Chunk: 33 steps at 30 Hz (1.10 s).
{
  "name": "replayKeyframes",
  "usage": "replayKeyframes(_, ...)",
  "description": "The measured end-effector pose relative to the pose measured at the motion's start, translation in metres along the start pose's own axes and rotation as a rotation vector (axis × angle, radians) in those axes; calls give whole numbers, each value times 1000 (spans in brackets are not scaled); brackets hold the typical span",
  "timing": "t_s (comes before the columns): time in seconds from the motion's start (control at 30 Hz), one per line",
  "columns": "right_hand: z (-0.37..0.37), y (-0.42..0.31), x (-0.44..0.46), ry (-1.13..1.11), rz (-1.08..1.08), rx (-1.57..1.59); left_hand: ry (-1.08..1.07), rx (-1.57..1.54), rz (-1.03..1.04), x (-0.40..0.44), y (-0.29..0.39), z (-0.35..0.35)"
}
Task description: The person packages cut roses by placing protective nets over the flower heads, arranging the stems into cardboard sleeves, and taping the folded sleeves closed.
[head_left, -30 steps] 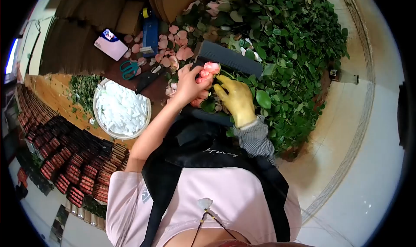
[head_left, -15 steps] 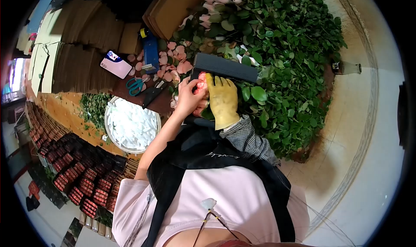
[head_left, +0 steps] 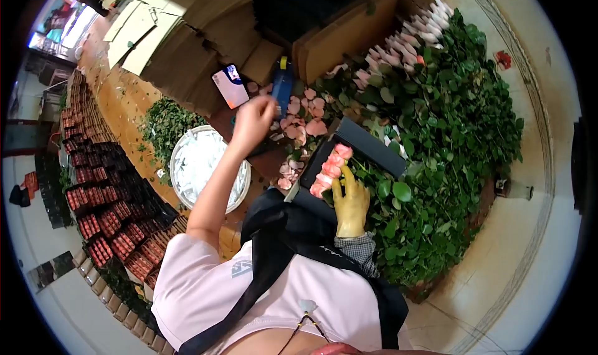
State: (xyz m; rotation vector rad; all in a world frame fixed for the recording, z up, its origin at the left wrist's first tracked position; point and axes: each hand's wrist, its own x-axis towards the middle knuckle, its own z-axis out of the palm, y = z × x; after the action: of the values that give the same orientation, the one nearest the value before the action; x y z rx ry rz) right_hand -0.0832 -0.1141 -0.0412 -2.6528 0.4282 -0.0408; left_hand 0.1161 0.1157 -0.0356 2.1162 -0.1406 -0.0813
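Observation:
My bare left hand is raised over the table beside the blue tape dispenser, fingers curled together; what they hold, if anything, is hidden. My right hand, in a yellow glove, rests with fingers apart against the coral-pink roses. The roses stand in a row inside a dark box, whose raised flap lies along its far right side. Green stems and leaves run out to the right of the blooms. Loose pink petals lie between the box and the dispenser.
A phone lies near cardboard stacks. Left of my forearm is a round tub of white pieces. Heaped green foliage fills the right side. Packed rose boxes line the floor at the left.
My left hand has left the roses and moved up and left to the tape dispenser. The gloved hand stays at the roses, its fingers now lower, exposing more blooms. The camera view has turned.

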Motion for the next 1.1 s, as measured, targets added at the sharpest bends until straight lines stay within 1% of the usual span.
replayKeyframes(0.03,-1,0,1,-2,7,25,135,107,92,30,-8,-3)
replayKeyframes(0.07,-3,1,1,-3,17,47,219,179,197,62,-23,-2)
replayKeyframes(0.1,-3,2,2,1,10,62,237,230,116,90,-34,4)
replayKeyframes(0.13,-4,1,2,13,9,58,230,298,132,128,-78,21)
replayKeyframes(0.2,-8,1,3,-10,17,113,-15,531,-163,167,-84,29)
replayKeyframes(0.23,-8,1,4,-14,10,128,-11,521,-156,174,-86,32)
replayKeyframes(0.3,-10,-2,5,-21,27,127,-185,655,-177,184,-88,36)
replayKeyframes(0.33,-11,-4,5,-30,42,135,-185,651,-181,187,-92,44)
replayKeyframes(0.4,-12,-7,3,-25,38,124,-13,778,-258,190,-109,59)
replayKeyframes(0.43,-11,-7,3,-19,37,114,18,814,-229,191,-113,61)
replayKeyframes(0.47,-11,-7,3,-8,40,102,16,813,-226,193,-110,59)
replayKeyframes(0.53,-13,-7,4,-8,44,98,-121,847,-256,198,-102,53)
replayKeyframes(0.57,-13,-8,3,-15,39,96,-127,848,-252,196,-92,49)
replayKeyframes(0.63,-14,-9,2,-24,50,103,-29,889,-211,184,-60,35)
replayKeyframes(0.67,-15,-10,3,-31,54,113,-25,916,-206,178,-42,24)
replayKeyframes(0.77,-13,-7,0,-9,45,117,34,821,-256,166,-26,-1)
replayKeyframes(0.8,-12,-7,0,1,22,107,38,822,-252,159,-31,-4)
replayKeyframes(0.87,-9,-6,0,12,20,119,49,194,-114,135,-41,-6)
replayKeyframes(0.9,-8,-4,-1,23,2,108,130,272,-85,105,-4,-10)
replayKeyframes(0.93,-7,-3,0,38,-13,95,78,98,-129,78,17,-13)
replayKeyframes(0.97,-5,-1,0,47,-6,95,28,-52,-63,61,0,-2)
replayKeyframes(1.0,-3,1,0,70,-38,93,-224,-371,-201,23,61,-25)
replayKeyframes(1.03,-2,2,-1,90,-67,93,-289,-326,-92,5,36,-9)
replayKeyframes(1.07,-3,3,-1,92,-55,94,-459,-447,-75,-14,21,7)
replayKeyframes(1.1,-5,2,1,59,-46,104,-609,-552,-126,-36,37,10)
